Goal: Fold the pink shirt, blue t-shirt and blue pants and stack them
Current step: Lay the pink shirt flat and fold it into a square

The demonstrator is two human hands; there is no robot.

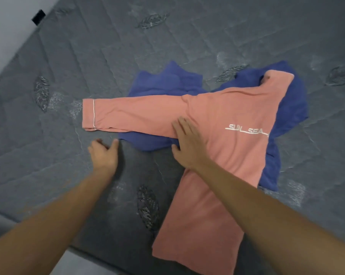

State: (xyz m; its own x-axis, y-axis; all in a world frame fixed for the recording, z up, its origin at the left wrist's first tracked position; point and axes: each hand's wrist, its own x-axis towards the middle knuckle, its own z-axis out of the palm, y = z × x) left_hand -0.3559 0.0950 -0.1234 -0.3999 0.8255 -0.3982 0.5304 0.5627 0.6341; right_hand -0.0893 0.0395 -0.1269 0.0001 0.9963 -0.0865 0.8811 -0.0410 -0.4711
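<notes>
Right now, from the head view, the pink shirt point(217, 155) lies back-up on a grey quilted mattress point(88, 66), folded roughly in half lengthwise so that one long sleeve point(128, 115) stretches out flat to the left, its cuff edged with white piping. White lettering point(247, 131) runs across the shirt's back near the right edge. Under the shirt sits blue clothing point(163, 82), bunched and showing above the sleeve, below it, and along the shirt's right side; I cannot tell which part is the t-shirt and which the pants.

The right hand point(187, 143) lies flat with fingers straight, pressing on the shirt where the sleeve joins the body. The left hand point(103, 153) is spread wide, palm down on the bare mattress just below the sleeve, thumb near the edge of the blue cloth, holding nothing.
</notes>
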